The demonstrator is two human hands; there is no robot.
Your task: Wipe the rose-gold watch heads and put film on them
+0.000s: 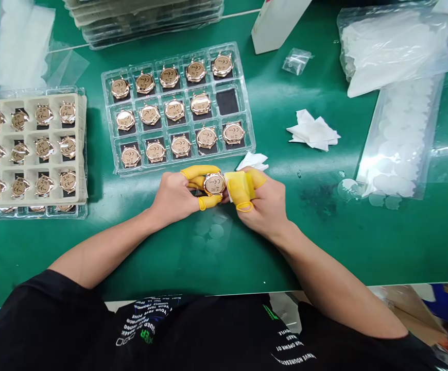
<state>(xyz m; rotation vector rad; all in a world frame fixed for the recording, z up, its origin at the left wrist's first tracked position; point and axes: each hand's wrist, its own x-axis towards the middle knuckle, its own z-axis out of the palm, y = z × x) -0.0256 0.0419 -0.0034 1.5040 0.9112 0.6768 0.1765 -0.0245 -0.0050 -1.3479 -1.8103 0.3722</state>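
My left hand [173,195], with yellow finger cots on its fingers, grips a round rose-gold watch case [214,184] by its edges, just above the green mat. My right hand [261,198], also wearing yellow finger cots, presses a pale wipe [232,186] against the right side of the case. The wipe hides that edge of the case. Above my hands lies a transparent plastic tray [106,103] holding several matching watch cases in rows, with one dark slot [227,101] bare. A white scrap of wipe [252,161] lies just beyond my right fingers.
A beige tray [81,149] of watch cases sits at the left, and stacked trays [142,20] lie at the back. Crumpled white wipes [312,130], a white box [276,23], and plastic bags of round film discs [399,139] lie to the right.
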